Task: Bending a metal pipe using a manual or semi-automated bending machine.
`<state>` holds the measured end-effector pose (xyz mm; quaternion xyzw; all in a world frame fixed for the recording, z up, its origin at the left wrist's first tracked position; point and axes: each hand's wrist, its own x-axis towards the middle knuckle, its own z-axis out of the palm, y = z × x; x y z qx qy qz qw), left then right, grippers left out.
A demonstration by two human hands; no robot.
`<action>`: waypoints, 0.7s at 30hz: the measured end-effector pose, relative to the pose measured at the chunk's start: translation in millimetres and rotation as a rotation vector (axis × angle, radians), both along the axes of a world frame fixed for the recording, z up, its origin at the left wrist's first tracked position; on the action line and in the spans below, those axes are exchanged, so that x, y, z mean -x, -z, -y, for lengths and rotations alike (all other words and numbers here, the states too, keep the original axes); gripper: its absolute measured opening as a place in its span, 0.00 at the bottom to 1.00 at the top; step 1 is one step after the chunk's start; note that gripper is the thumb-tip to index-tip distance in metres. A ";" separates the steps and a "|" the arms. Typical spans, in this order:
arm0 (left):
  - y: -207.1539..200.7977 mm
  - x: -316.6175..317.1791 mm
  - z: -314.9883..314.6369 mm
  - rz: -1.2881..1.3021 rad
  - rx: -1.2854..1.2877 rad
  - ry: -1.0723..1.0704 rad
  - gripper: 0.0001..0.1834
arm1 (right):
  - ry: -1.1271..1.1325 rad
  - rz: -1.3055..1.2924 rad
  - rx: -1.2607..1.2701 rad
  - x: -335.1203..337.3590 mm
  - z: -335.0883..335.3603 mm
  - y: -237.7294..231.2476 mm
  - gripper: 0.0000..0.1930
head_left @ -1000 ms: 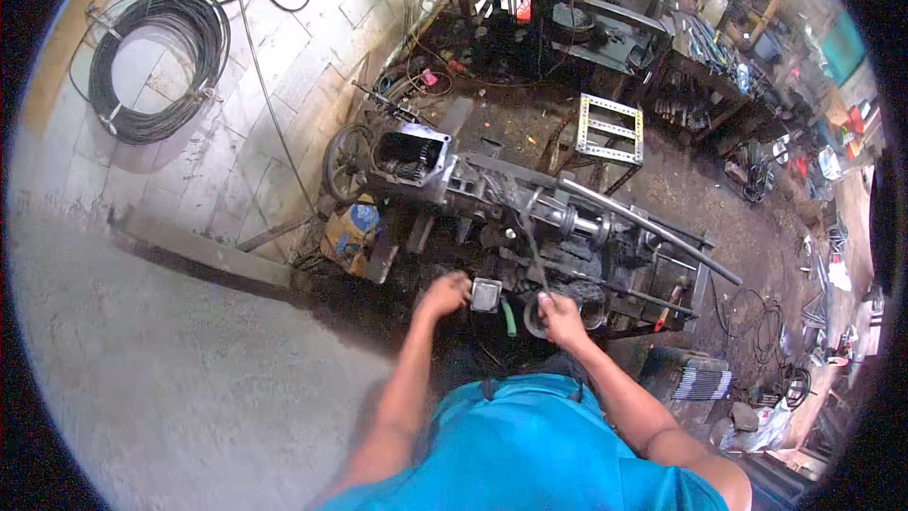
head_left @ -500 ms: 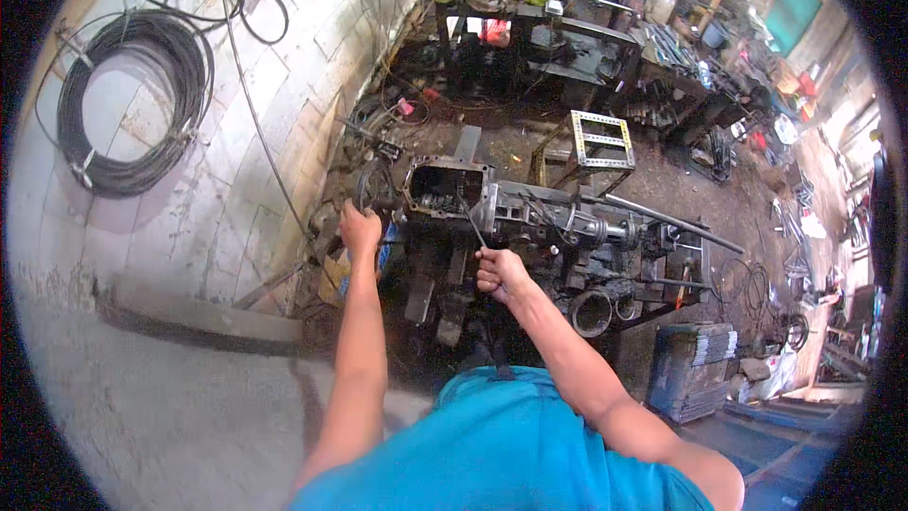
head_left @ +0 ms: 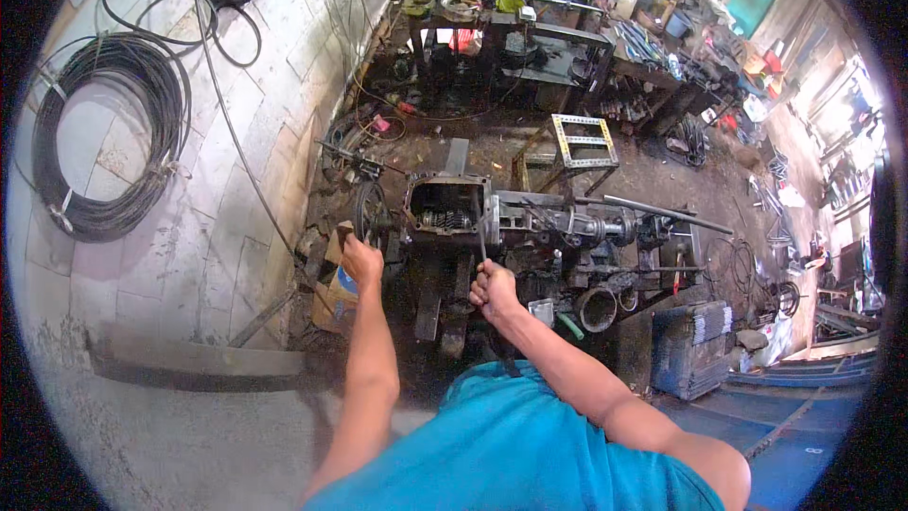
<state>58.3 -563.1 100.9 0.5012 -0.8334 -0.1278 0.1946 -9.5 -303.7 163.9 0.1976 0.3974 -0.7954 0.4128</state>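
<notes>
A dark metal machine with an open-topped gearbox housing [head_left: 450, 229] stands in front of me; gears show inside it. On its left end is a spoked wheel [head_left: 370, 212], like a pulley or handwheel. My left hand [head_left: 363, 261] is at the near rim of this wheel with its fingers curled, seemingly round the rim, though the grip is partly hidden. My right hand [head_left: 495, 288] is closed in a fist round a thin metal lever [head_left: 482, 244], which rises nearly upright beside the right end of the housing. The lever's far end is hard to make out.
A coil of black cable [head_left: 170, 147] hangs on the white block wall at left. Beyond the machine stand a metal stool frame [head_left: 585, 144] and a cluttered workbench [head_left: 567, 55]. Stacked metal plates [head_left: 690, 350] sit at right; a cardboard box [head_left: 336, 308] lies below my left hand.
My left hand has come nearer along the wheel's rim. The lever in my right hand has gone from slanting to nearly upright. The whole view has shifted slightly.
</notes>
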 end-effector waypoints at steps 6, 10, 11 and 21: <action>38.7 -13.0 11.7 0.025 -0.125 -0.065 0.18 | -0.751 -1.195 -1.167 78.4 -63.3 -13.3 0.12; 40.1 -14.7 11.2 -0.035 -0.092 -0.046 0.20 | -1.033 -1.412 -1.611 129.0 -78.2 -88.0 0.09; 19.9 -8.3 7.7 0.026 -0.121 -0.044 0.20 | -0.981 -1.565 -1.689 137.4 -72.4 -102.7 0.08; -3.6 4.6 21.8 -0.090 -0.089 0.023 0.17 | -1.228 -2.315 -1.435 146.1 48.9 -138.4 0.05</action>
